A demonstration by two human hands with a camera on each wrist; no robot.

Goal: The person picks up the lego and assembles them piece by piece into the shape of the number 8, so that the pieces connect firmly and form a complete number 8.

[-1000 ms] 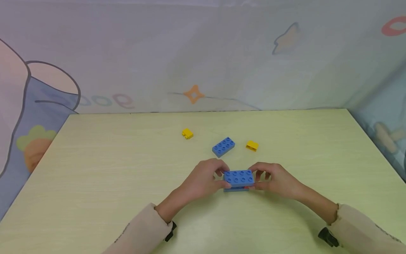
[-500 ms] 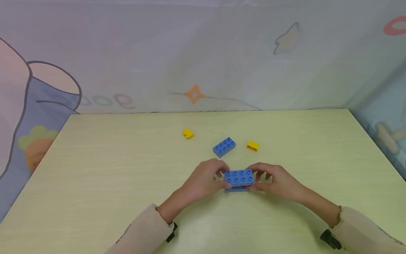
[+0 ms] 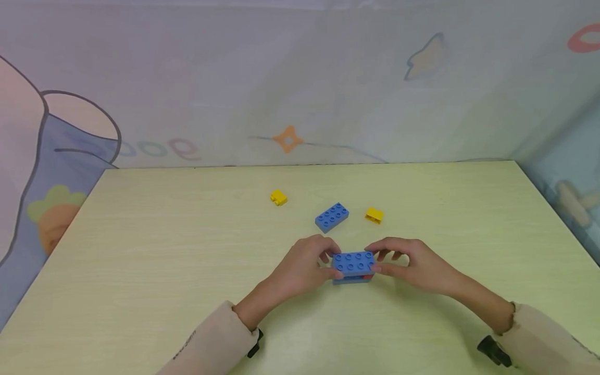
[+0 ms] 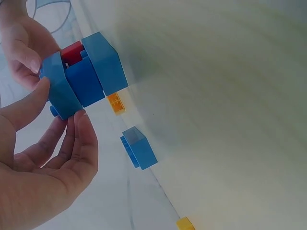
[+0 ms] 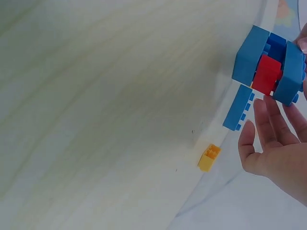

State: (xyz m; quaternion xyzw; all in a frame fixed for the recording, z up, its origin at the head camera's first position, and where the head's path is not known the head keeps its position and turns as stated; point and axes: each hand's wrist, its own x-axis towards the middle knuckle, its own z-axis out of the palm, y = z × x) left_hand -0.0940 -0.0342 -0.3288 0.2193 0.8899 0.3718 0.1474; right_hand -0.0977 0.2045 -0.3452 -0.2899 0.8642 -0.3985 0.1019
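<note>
A block stack stands near the table's middle front. Its long blue top brick [image 3: 354, 263] lies over a red brick [image 5: 267, 75] and a darker blue brick [image 4: 85, 81], which sit side by side on a long blue bottom brick [image 4: 104, 63]. My left hand [image 3: 304, 264] pinches the top brick's left end between thumb and fingers. At its right end, my right hand [image 3: 417, 264] holds the corner, thumb in front and index finger behind. A thin gap shows beneath the top brick; whether it is fully seated, I cannot tell.
Behind the stack, another long blue brick [image 3: 332, 217] lies slanted on the table [image 3: 140, 260]. One small yellow brick [image 3: 374, 215] lies to its right, and a second yellow brick [image 3: 278, 197] farther back to the left. A printed cloth [image 3: 328, 83] hangs along the back edge.
My right thumb has shifted up from the red brick's level to the top brick's front corner. The left hand keeps its grip, and the stack stays practically in place.
</note>
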